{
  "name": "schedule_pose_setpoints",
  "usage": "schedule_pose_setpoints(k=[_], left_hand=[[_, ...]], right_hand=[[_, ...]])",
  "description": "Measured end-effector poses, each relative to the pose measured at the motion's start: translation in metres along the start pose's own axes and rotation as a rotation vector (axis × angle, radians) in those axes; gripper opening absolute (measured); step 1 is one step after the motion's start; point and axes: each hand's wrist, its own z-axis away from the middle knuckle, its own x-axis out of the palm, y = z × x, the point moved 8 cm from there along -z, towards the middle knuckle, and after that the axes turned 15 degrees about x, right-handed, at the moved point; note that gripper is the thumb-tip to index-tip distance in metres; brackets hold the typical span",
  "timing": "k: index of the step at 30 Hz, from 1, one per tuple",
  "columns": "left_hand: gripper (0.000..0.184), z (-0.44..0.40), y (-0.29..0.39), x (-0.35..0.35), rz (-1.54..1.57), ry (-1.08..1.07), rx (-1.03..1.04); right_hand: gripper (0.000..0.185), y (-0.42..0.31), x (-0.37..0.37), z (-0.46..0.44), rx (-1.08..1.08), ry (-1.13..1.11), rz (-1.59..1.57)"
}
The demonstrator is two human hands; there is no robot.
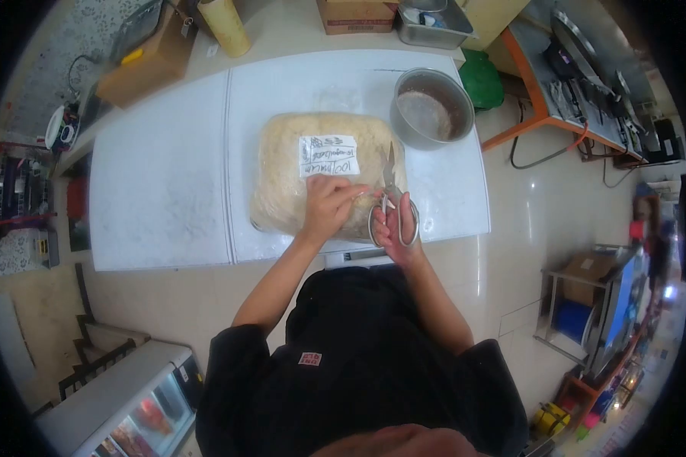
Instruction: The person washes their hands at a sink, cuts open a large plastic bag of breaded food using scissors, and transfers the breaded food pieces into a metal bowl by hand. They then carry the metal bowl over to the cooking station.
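Note:
A large block-shaped clear plastic bag (282,194) filled with something pale beige lies on the white table. A white handwritten label (328,155) is on its top. My left hand (329,207) rests over the bag's near side, its fingers closed in a pinch on the plastic, index finger pointing right. In my right hand (398,232) is a pair of metal scissors (391,183), fingers through the handle loops. The blades are parted a little and point away from me, over the bag's right side. What exactly the left fingertips pinch is small and hard to see.
A round metal pot (433,108) stands at the table's (160,167) back right corner. Behind are a cardboard box (357,17), a metal tray (434,27) and a yellowish roll (225,27). A green bin (482,80) and an orange-framed bench (537,91) stand to the right.

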Motion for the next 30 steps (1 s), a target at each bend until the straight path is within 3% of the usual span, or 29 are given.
schedule_pose_setpoints(k=[7,13,16,19,22,25,30], left_hand=[[0.030,0.000,0.000,-0.004,0.056,0.026,0.007],[0.030,0.001,-0.003,-0.005,0.092,0.056,-0.010],[0.020,-0.003,-0.003,-0.008,0.111,0.046,-0.037],[0.011,-0.009,-0.027,-0.012,0.241,0.111,-0.269],[0.011,-0.030,-0.045,-0.029,0.170,0.186,-0.388],[0.019,-0.031,-0.067,-0.010,0.217,0.070,-0.524],[0.023,-0.058,-0.059,0.014,0.172,-0.371,-0.594]], right_hand=[[0.058,-0.043,0.000,-0.017,0.031,0.092,0.223],[0.055,-0.070,0.010,-0.031,0.073,0.068,0.183],[0.057,-0.085,0.012,-0.031,0.028,0.101,0.403],[0.057,-0.085,0.006,-0.014,0.075,0.075,0.471],[0.062,-0.096,-0.004,0.005,0.096,0.106,0.413],[0.065,-0.109,-0.015,0.006,0.159,0.057,0.379],[0.068,-0.131,-0.012,0.007,0.261,-0.076,0.640]])
